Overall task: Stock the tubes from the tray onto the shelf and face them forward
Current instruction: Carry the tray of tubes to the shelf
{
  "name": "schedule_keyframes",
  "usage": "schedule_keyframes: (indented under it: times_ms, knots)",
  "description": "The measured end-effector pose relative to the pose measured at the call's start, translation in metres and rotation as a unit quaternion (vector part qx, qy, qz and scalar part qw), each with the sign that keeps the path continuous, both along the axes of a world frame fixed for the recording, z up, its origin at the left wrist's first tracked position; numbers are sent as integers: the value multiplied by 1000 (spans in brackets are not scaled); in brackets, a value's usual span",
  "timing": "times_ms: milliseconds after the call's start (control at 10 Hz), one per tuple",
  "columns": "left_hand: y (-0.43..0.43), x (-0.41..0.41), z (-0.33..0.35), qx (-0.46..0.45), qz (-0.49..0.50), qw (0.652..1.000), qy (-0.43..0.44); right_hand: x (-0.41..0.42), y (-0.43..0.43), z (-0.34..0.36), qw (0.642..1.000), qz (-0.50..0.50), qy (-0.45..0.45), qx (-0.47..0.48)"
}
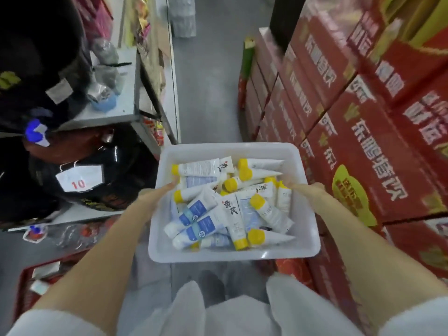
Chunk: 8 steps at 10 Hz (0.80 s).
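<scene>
Carrying step. Tray (218,253) up in the aisle; left hand (156,194) and right hand (306,190) each have their grip clamped on a side rim. Tubes (230,209) all heaped inside. Next, probably: rest tray by shelf (126,93), free 1 hand.

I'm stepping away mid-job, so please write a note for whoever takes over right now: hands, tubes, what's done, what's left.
Hands: the left hand grips the left rim of the tray, and the right hand grips the right rim.
The tray is carried in the aisle, with a grey shelf to the left and stacked red cartons to the right.
The tubes lie jumbled in the tray.
Done: no tube seen shelved.
Left: shelve every tube, faced forward.
</scene>
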State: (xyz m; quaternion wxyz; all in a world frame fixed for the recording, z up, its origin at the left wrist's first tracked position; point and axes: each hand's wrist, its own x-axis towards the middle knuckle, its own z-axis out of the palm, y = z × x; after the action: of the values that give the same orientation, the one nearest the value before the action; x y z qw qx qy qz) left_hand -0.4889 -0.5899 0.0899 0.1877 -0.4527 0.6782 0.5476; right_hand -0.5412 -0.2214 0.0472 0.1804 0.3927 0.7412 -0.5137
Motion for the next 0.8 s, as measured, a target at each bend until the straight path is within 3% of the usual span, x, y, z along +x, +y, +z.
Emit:
schedule_keyframes:
  times_ms: [100, 200, 500, 800]
  knots:
    - [-7, -71, -16, 43, 14, 999, -6, -61, 13, 2, 997, 39, -6, -61]
    - [-12, -153, -26, 65, 50, 996, 37, -145, 9, 5, 998, 3, 6, -70]
    - [-54, -421, -83, 127, 35, 990, 50, -390, -22, -18, 999, -17, -23, -18]
    - [-83, -701, -7, 110, -14, 993, 48, -653, -79, -21, 998, -22, -37, -55]
